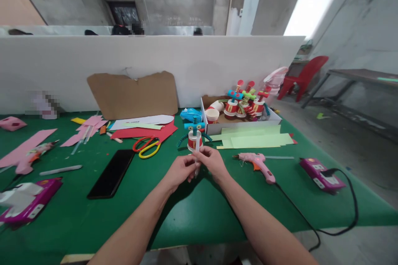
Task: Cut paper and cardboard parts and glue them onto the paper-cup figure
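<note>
My left hand and my right hand meet at the middle of the table. The fingers of both are pinched on a narrow whitish strip, held upright; I cannot tell whether it is paper or plastic. Just behind it stands a paper-cup figure with a blue tube head, round eyes and blue folded-paper arms, partly covered by the strip. To the right of my hands lies a pink glue gun with a translucent glue stick in its back. Scissors with red and yellow handles rest on the left.
A white box holds several similar figures. Pale green paper lies before it. A black phone, a second glue gun and a purple power strip are left. Another purple power strip with a cable sits right.
</note>
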### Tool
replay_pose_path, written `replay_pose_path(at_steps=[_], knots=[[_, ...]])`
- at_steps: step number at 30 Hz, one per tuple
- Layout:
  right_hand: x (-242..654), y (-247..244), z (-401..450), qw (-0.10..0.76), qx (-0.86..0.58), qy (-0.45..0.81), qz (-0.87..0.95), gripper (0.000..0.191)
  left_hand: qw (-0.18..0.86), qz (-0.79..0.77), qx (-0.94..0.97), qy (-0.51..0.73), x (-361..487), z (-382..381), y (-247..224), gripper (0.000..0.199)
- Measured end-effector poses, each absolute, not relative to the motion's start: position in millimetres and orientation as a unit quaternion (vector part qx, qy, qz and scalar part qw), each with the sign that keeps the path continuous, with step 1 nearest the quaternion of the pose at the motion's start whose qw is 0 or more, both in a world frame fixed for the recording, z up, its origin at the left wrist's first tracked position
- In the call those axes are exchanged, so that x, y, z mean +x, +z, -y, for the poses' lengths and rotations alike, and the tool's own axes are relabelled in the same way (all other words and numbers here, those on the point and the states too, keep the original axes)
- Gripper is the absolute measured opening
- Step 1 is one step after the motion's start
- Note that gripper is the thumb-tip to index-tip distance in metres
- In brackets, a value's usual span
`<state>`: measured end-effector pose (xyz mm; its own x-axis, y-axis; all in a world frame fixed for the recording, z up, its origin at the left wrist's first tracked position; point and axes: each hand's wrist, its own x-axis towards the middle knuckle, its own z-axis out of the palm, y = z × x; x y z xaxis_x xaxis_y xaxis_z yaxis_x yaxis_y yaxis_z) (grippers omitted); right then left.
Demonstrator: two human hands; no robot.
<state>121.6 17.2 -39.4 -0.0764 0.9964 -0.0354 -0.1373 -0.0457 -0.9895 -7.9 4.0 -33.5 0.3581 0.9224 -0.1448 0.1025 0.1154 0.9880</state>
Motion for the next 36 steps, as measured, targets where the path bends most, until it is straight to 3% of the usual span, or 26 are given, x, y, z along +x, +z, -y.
replay_pose_path(at_steps=[6, 17, 28, 36], knots=[[129, -45, -26, 0.478, -0.439, 0.66, 0.38, 0.057, 0.651, -0.436, 0.511, 0.353, -9, -4, -31, 0.043], [131, -51, -26, 0.44, -0.428, 0.699, 0.368, 0.06, 0.713, -0.411, 0.442, 0.357, -14, -7, -37, 0.043], [127, -49, -26, 0.445, -0.44, 0.679, 0.383, 0.057, 0.696, -0.419, 0.473, 0.34, -13, -7, -37, 0.044], [124, -50, -21, 0.498, -0.459, 0.599, 0.427, 0.041, 0.607, -0.453, 0.571, 0.316, -9, -6, -41, 0.038]])
